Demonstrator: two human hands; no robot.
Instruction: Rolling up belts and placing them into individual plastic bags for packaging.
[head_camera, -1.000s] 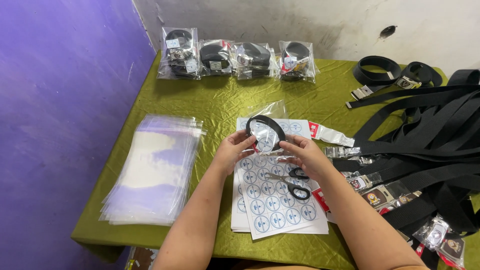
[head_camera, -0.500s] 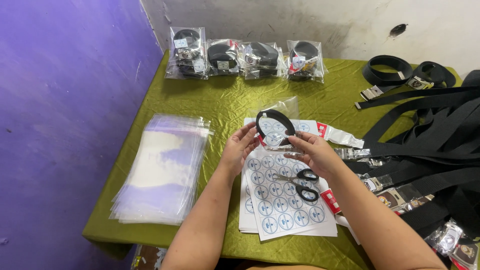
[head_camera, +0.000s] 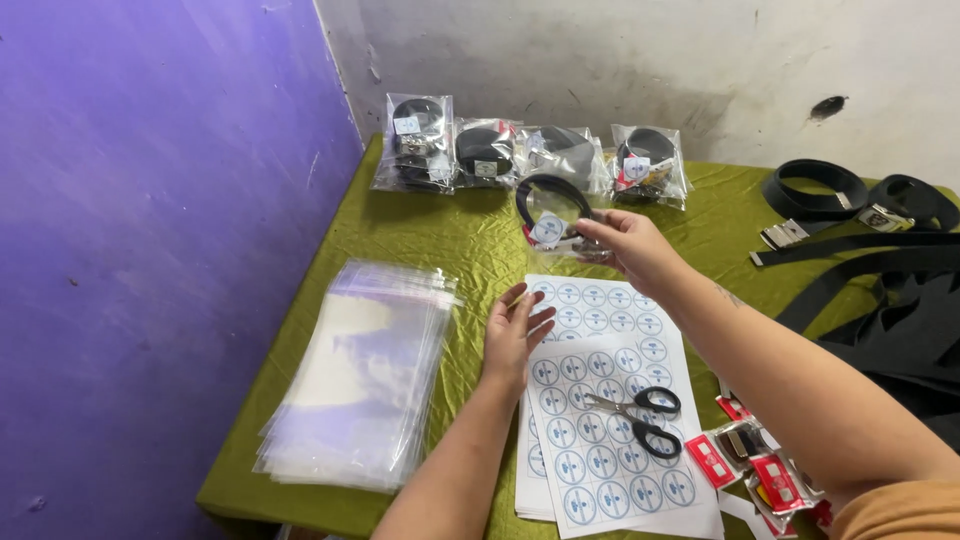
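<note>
Right hand (head_camera: 628, 243) pinches a bagged belt (head_camera: 548, 212) above the green-clothed desk (head_camera: 440, 240); left hand (head_camera: 514, 335) lies spread on sticker sheets (head_camera: 600, 400) beside the purple wall (head_camera: 150, 200).

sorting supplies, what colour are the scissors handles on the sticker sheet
Black: the scissors handles show best in the head view.

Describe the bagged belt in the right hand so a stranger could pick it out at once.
Start at the green tablecloth and the row of bagged belts along the back wall. Just in front of that row, the right hand holds up one clear bag with a coiled black belt. It alone is lifted off the table, with a round sticker on its front.
</note>
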